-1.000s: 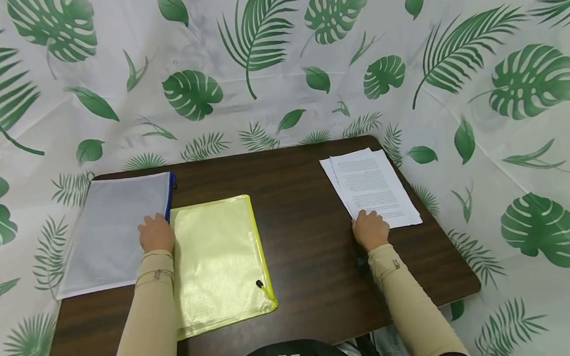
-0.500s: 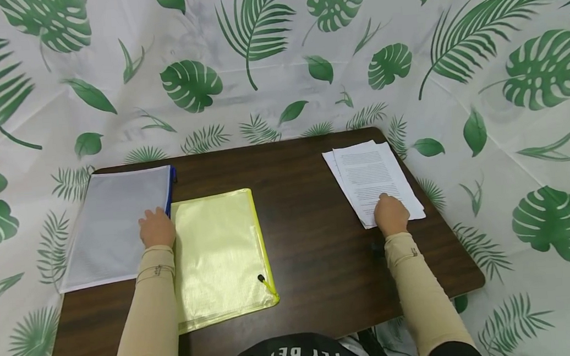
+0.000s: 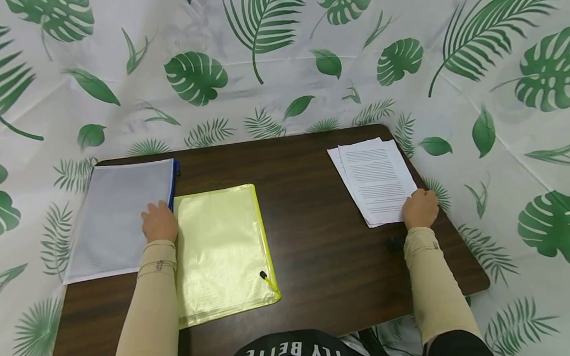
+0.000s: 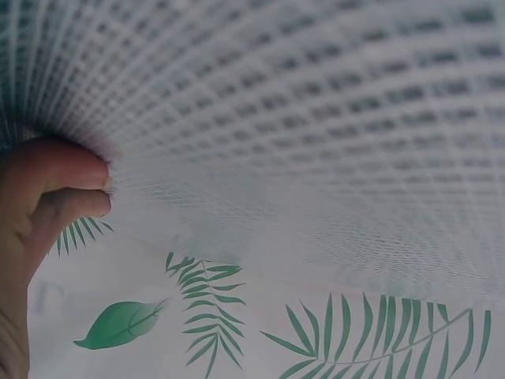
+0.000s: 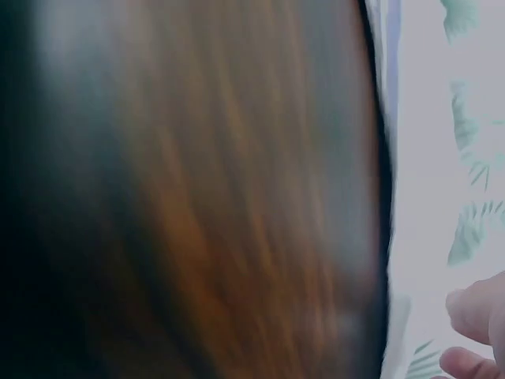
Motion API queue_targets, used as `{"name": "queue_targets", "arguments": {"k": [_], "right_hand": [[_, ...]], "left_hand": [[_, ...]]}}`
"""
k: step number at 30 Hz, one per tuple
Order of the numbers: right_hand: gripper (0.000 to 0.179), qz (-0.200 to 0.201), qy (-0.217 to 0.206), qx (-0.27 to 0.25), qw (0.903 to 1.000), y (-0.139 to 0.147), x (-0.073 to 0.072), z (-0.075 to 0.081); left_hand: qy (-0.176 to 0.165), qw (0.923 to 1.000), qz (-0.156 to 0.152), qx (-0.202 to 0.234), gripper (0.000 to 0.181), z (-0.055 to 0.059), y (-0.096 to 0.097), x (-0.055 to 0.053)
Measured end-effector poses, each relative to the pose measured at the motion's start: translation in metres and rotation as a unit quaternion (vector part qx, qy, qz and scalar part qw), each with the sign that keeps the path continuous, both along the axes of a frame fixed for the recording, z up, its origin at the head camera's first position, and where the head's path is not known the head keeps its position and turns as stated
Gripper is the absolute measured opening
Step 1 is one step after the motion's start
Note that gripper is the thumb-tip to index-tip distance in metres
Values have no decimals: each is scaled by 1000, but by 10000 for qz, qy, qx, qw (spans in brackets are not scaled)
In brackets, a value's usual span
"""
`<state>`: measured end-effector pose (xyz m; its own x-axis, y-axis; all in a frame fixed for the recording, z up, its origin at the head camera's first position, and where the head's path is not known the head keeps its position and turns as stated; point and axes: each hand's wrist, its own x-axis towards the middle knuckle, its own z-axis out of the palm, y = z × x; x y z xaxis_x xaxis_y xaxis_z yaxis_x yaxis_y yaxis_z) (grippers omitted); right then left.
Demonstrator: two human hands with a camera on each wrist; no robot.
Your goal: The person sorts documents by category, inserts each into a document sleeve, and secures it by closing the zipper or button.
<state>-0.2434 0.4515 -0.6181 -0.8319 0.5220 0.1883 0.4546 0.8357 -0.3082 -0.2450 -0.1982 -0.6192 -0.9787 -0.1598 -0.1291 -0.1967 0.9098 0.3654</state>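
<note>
My left hand (image 3: 159, 222) rests on the right part of a whitish mesh zip document bag (image 3: 118, 206) with a blue edge, near that edge. In the left wrist view, thumb and finger tips (image 4: 83, 167) touch its mesh. Right of it lies a yellow zip document bag (image 3: 217, 249), its left edge by my left wrist. At the lower right corner of a stack of printed papers (image 3: 374, 177), my right hand (image 3: 420, 208) overlaps the sheets. The right wrist view catches only the fingertips (image 5: 473, 308), slightly apart; the sheets there are hidden.
Everything lies on a dark brown wooden table (image 3: 309, 242) with rounded corners. A leaf-patterned cloth (image 3: 270, 102) hangs behind it and at the sides. A yellow zip pull with a black end (image 3: 264, 275) sits on the yellow bag.
My right hand has moved rightward along the bottom edge of the papers, from their lower left corner to their lower right. My left hand has stayed on the whitish bag.
</note>
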Motion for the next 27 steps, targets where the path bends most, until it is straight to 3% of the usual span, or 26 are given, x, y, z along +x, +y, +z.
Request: {"name": "queue_targets", "arguments": {"k": [4, 8, 18, 27], "right_hand": [[38, -155, -253, -219, 9993, 20, -3, -4], [50, -109, -809, -308, 9962, 32, -5, -7], [57, 107, -1248, -490, 9909, 45, -13, -7], [64, 538, -1628, -1397, 9752, 46, -9, 10]], "left_hand": [[-69, 10000, -2, 4, 45, 5, 3, 0], [-108, 9999, 2, -23, 46, 8, 5, 1], [-106, 9999, -12, -126, 48, 7, 3, 0], [-52, 9999, -23, -100, 48, 2, 2, -1]]}}
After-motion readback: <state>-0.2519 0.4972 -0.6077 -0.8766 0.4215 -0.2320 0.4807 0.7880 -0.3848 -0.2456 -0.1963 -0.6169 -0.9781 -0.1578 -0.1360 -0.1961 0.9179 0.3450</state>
